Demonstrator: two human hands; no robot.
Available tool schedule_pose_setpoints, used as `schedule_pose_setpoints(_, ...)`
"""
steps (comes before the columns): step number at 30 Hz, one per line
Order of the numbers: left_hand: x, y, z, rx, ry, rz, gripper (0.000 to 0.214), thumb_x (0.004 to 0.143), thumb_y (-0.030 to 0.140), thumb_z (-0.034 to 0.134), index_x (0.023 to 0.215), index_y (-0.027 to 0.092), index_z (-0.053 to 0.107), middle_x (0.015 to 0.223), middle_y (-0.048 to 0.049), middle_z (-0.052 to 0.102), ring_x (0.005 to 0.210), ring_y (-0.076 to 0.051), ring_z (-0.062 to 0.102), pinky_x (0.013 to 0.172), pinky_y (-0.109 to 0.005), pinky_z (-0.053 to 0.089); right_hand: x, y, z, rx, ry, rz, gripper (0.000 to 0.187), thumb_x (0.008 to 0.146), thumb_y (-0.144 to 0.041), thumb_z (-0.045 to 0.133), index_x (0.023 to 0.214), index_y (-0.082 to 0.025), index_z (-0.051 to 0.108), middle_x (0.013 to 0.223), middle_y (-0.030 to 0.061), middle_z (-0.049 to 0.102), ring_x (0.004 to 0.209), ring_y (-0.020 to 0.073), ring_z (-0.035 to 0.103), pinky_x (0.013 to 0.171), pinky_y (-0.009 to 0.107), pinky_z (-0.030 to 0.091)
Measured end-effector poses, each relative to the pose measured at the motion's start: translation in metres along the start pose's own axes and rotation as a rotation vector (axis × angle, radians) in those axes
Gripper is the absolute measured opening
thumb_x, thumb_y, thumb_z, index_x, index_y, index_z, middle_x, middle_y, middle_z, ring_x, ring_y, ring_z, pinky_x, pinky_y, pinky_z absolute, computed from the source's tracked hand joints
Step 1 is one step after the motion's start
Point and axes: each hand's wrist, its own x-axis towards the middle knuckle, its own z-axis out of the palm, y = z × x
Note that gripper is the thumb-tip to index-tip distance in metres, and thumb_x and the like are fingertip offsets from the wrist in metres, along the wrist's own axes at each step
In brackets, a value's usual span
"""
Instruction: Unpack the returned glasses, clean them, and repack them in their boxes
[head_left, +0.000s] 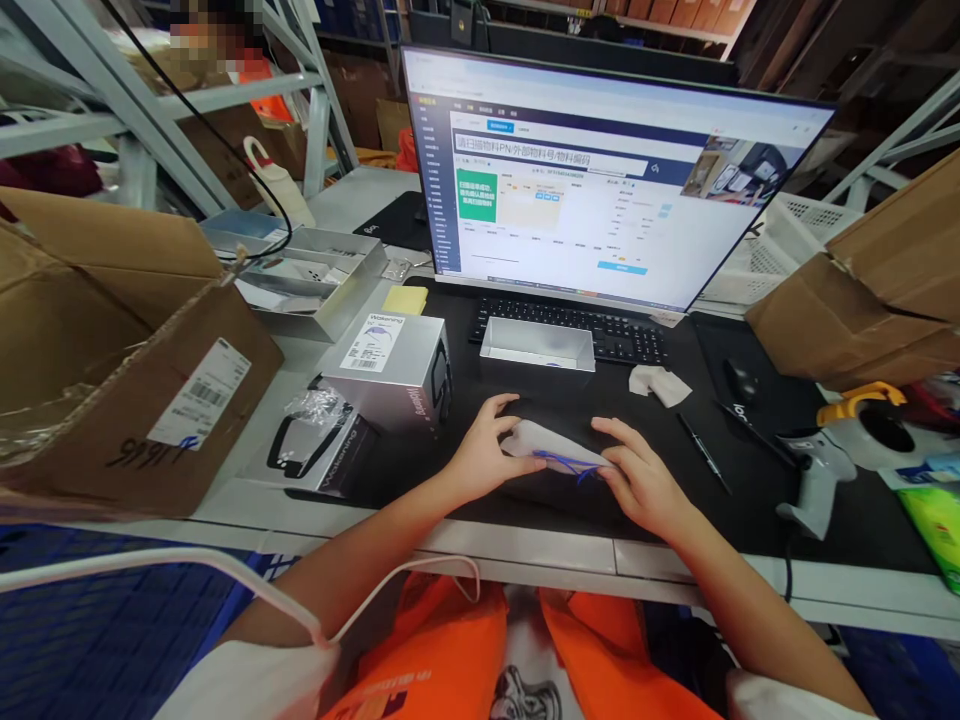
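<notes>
A flat white pouch (551, 442) with a blue cord along its near edge is held just above the black desk mat. My left hand (487, 452) pinches its left end between thumb and fingers. At the right end, near the cord, my right hand (641, 480) grips it with thumb and fingertips. Beyond the hands, in front of the keyboard (495, 315), lies a shallow white box part (536, 345). A silver product box (394, 375) stands left of my left hand, with another printed box (322, 445) bearing crumpled clear plastic beside it. Whatever the pouch contains is hidden.
A large open cardboard carton (150, 380) stands at the left. The monitor (600, 200) rises at the back. On the right are a pen (703, 453), crumpled white paper (660, 385), a barcode scanner (817, 490), a mouse (741, 380) and a tape dispenser (862, 400).
</notes>
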Motion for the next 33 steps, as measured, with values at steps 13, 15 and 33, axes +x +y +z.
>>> schedule_pose_setpoints(13,-0.007,0.005,0.001,0.179,-0.149,-0.056,0.081,0.067,0.054,0.086,0.132,0.015,0.058,0.165,-0.0196,0.014,0.154,-0.043,0.021,0.123,-0.059,0.033,-0.012,0.011,0.042,0.319,0.582,0.445,0.031,0.101,-0.049,0.039,0.096,-0.024,0.056,0.118,0.0139,0.063,0.107,0.0284,0.066,0.089,0.046,0.057)
schedule_pose_setpoints(15,-0.008,0.007,0.001,0.198,-0.15,-0.047,0.08,0.068,0.055,0.085,0.132,0.015,0.058,0.165,-0.0194,0.013,0.153,-0.042,0.021,0.123,-0.059,0.033,-0.016,0.011,0.049,0.389,0.676,0.575,0.033,0.098,-0.054,0.04,0.101,-0.025,0.054,0.116,0.014,0.062,0.099,0.0281,0.068,0.081,0.043,0.058)
schedule_pose_setpoints(33,-0.021,0.022,0.001,0.528,-0.254,0.359,0.047,0.07,0.048,0.086,0.105,0.02,0.073,0.169,-0.0155,0.015,0.155,-0.05,0.008,0.118,-0.074,0.024,-0.015,0.095,-0.064,0.09,0.491,0.853,0.034,0.087,-0.05,0.064,0.076,-0.017,0.067,0.065,-0.001,0.058,0.062,0.0132,0.049,0.058,0.026,0.035)
